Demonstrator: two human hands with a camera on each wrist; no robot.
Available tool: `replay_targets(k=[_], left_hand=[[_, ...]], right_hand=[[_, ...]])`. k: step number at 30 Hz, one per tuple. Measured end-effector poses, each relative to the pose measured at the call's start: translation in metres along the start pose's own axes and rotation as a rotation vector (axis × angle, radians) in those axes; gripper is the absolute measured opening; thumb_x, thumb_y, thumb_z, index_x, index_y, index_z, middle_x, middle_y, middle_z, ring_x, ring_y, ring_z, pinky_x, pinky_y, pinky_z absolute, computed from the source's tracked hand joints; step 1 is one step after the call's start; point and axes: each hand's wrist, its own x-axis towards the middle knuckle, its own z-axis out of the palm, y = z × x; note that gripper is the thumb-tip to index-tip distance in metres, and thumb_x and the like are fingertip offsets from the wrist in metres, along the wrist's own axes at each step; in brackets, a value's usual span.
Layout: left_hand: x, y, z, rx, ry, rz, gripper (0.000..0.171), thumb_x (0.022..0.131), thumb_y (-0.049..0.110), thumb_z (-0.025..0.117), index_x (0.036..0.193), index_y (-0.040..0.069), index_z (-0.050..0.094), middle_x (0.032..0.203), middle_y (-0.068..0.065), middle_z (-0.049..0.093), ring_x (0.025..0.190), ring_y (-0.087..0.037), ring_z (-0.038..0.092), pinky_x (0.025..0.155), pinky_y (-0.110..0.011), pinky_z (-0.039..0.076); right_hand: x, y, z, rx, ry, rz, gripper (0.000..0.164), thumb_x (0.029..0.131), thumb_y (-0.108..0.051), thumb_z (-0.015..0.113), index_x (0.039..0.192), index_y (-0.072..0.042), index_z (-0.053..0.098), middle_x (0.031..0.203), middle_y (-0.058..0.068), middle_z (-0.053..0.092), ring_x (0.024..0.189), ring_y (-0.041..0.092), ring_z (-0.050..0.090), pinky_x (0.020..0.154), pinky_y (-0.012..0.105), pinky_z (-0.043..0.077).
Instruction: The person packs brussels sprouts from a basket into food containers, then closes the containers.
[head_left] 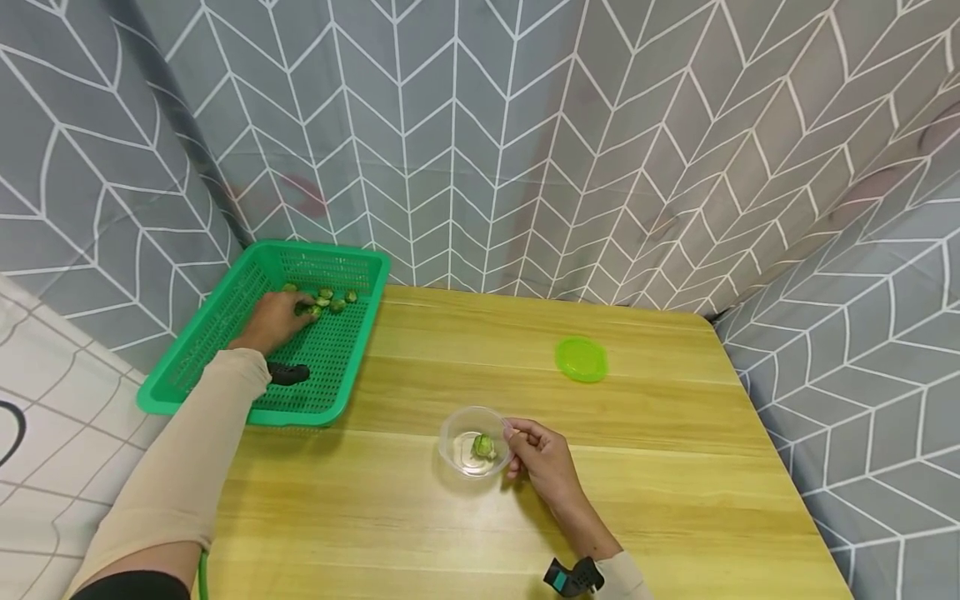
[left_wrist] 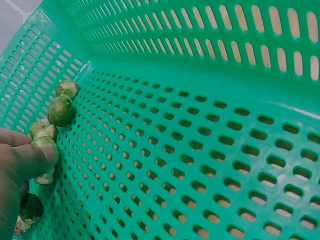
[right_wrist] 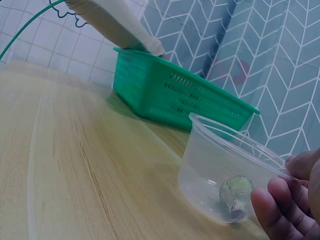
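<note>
Inside the green perforated basket [head_left: 341, 387], my left hand [head_left: 279, 321] is among several Brussels sprouts [head_left: 337, 305]. The left wrist view shows its thumb and fingers pinching one Brussels sprout [left_wrist: 46, 148], while other sprouts lie close around it along the basket's far side. My right hand [head_left: 546, 460] grips the rim of a round clear plastic container [head_left: 454, 446] on the table, thumb at the top edge. A single Brussels sprout [head_left: 483, 447] lies on the container's bottom, its cut stem visible through the wall in the right wrist view.
A light green round lid [head_left: 581, 359] lies flat on the wooden table [head_left: 667, 483], right of and behind the container. The basket stands at the table's back left. Grey patterned curtains [head_left: 480, 150] hang behind and at the sides.
</note>
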Motion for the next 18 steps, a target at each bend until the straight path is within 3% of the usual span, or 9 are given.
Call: replay_targets(k=[7, 18], left_hand=[[-0.005, 0.001, -0.007, -0.016, 0.002, 0.014, 0.036, 0.095, 0.016, 0.072, 0.125, -0.003, 0.067, 0.121, -0.03, 0.065, 0.105, -0.047, 0.061, 0.087, -0.062, 0.049], [-0.01, 0.019, -0.017, -0.066, 0.03, 0.045, 0.036, 0.094, 0.016, 0.074, 0.123, -0.003, 0.068, 0.118, -0.028, 0.068, 0.103, -0.045, 0.065, 0.086, -0.06, 0.052]], right_hand=[[-0.001, 0.0, 0.001, 0.008, 0.009, 0.003, 0.027, 0.098, -0.015, 0.069, 0.122, -0.003, 0.07, 0.074, 0.011, 0.061, 0.056, 0.013, 0.059, 0.053, 0.028, 0.059], [0.001, 0.001, -0.002, 0.006, 0.004, -0.003, 0.03, 0.098, -0.018, 0.069, 0.123, -0.001, 0.069, 0.074, 0.011, 0.061, 0.056, 0.013, 0.06, 0.053, 0.027, 0.059]])
